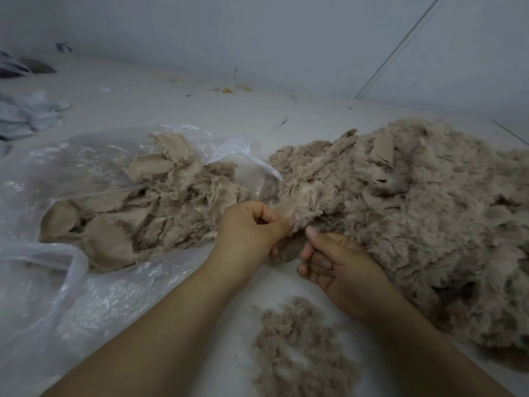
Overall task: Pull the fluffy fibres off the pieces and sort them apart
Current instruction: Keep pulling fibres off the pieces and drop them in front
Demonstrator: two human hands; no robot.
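Observation:
A big heap of beige fluffy pieces (415,202) fills the right side of the white surface. Flat beige fabric pieces (148,207) lie piled on a clear plastic bag (57,179) at the left. A small mound of loose pulled fibres (300,348) sits near me, between my forearms. My left hand (252,227) pinches a tuft at the near left edge of the big heap. Just right of it, my right hand (335,262) grips a fluffy piece (289,247) from the same edge, fingers curled under it. That piece is partly hidden by both hands.
A white wall rises behind the surface, with a thin cable (400,47) running diagonally down it. Pale blue-grey fabric pieces (31,116) lie at the far left. Small yellow scraps (229,89) lie by the wall. Stray dark fibres dot the surface.

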